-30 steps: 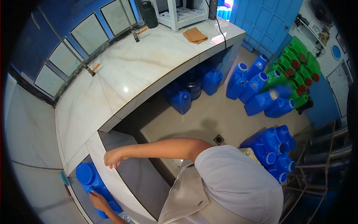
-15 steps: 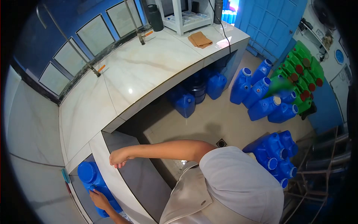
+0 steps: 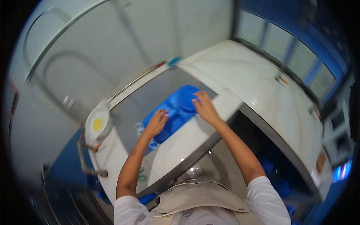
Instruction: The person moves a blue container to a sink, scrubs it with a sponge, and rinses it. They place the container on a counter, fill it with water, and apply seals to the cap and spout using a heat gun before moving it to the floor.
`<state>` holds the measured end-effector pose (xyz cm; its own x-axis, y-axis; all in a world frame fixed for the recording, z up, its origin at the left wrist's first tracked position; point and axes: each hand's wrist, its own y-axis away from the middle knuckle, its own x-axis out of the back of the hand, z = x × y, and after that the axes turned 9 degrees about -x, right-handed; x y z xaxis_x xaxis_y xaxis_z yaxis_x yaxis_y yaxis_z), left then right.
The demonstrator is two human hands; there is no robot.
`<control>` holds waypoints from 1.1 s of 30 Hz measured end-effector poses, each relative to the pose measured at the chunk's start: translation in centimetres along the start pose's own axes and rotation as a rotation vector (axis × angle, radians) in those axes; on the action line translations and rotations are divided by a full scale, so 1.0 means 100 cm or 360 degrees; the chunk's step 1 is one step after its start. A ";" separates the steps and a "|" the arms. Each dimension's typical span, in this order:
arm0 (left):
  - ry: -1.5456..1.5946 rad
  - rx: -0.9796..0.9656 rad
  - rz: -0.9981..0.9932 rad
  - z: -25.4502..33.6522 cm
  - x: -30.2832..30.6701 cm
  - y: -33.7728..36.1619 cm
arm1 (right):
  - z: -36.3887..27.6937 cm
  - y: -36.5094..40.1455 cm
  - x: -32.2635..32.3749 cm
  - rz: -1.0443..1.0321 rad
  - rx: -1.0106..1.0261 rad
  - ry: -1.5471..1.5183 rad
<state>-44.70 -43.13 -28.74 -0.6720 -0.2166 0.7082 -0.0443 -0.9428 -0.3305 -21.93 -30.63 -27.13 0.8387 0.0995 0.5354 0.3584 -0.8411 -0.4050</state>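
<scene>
A blue water jug point(image 3: 173, 129) lies tilted in the grey-lined basin point(image 3: 129, 97), its wide round blue cap point(image 3: 187, 98) toward the upper right. My left hand point(image 3: 157, 123) is over the jug's side, next to the small blue spout point(image 3: 172, 111), with its fingers loosely bent and slightly apart. Beside the wide cap, my right hand point(image 3: 205, 108) has its fingers spread, the tips at the cap's edge. Motion blur hides whether the fingertips press on the plastic. Clear crumpled plastic point(image 3: 153, 144) shows at the jug's lower end.
A white tiled ledge point(image 3: 180, 144) runs between my body and the basin. To the left is a white fixture point(image 3: 98, 122) with a yellow patch, near a pipe point(image 3: 83, 157). A teal brush point(image 3: 174, 61) rests at the back edge. The white counter point(image 3: 258, 82) extends right.
My view has swung left to face the basin. My right hand has moved from above the ledge to the jug's wide cap. My left hand stays near the spout.
</scene>
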 end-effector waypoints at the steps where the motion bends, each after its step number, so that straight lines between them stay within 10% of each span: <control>1: -0.0061 0.0054 0.0130 -0.005 0.018 0.003 | -0.001 -0.017 -0.014 0.0003 0.0011 0.0221; 8: -0.1300 0.0731 0.1274 -0.116 0.274 0.112 | -0.028 -0.038 -0.088 -0.0203 -0.0058 0.1031; 12: -0.1267 0.1652 0.1086 -0.173 0.347 0.182 | -0.042 -0.021 -0.113 -0.0050 0.0069 0.1061; 14: -0.1037 0.1861 0.0572 -0.240 0.364 0.218 | -0.046 -0.019 -0.126 -0.0023 0.0139 0.1063; 16: -0.0085 0.2126 0.0677 -0.300 0.372 0.243 | -0.055 -0.024 -0.137 0.0006 0.0187 0.1097; 19: -0.0273 0.2162 0.0653 -0.275 0.359 0.224 | -0.070 -0.028 -0.150 -0.0064 0.0324 0.1102; 24: -0.0500 0.1978 0.0828 -0.254 0.352 0.220 | -0.085 -0.032 -0.166 -0.0106 0.0462 0.1087; 26: -0.1817 0.1583 0.0808 -0.220 0.332 0.200 | -0.084 -0.035 -0.170 -0.0200 0.0500 0.1053; 28: -0.1587 0.1406 0.0641 -0.164 0.312 0.142 | -0.090 -0.040 -0.174 -0.0211 0.0544 0.1038; 30: -0.1199 0.0550 0.0879 -0.161 0.233 0.103 | -0.090 -0.046 -0.177 -0.0257 0.0593 0.1033; 31: -0.0266 0.0649 0.0296 -0.104 0.205 0.077 | -0.088 -0.053 -0.181 -0.0315 0.0638 0.1035; 33: -0.0503 0.0441 0.0207 -0.059 0.117 0.058 | -0.094 -0.070 -0.186 -0.0241 0.0817 0.1012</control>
<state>-57.16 -49.63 -26.06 -0.3977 -0.3644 0.8420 0.2544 -0.9256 -0.2804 -43.88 -31.60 -27.34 0.4300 -0.2566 0.8656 0.7206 -0.4801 -0.5002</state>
